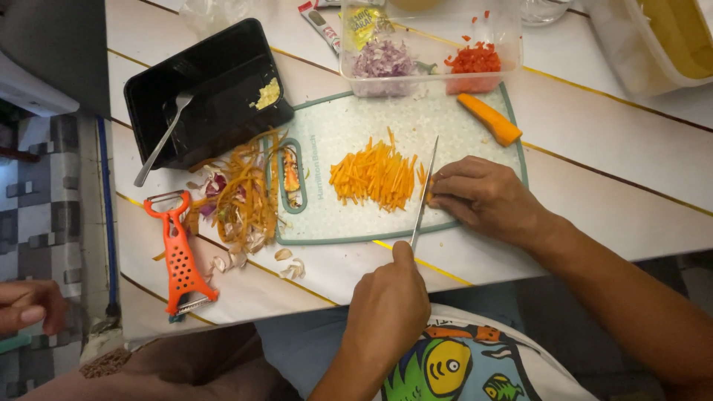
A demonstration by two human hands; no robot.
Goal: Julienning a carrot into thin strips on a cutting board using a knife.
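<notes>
Two hands share this cut. My left hand (388,308) is clenched on the handle of the knife (425,194), blade edge-down across the board (475,160). My right hand (483,197) curls its fingertips over a small carrot bit at the blade, pinning it steady with the knuckles clear. The sticks (375,177) lie mid-board, just left of the blade: thin, orange, loosely heaped. An uncut wedge (490,119) sits at the board's far corner.

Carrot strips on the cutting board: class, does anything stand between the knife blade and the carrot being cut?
Nothing visible does. The left hand holds the knife, whose blade lies on the cutting board between the pile of carrot strips and the right hand, which pins a carrot piece right against the blade.
</notes>
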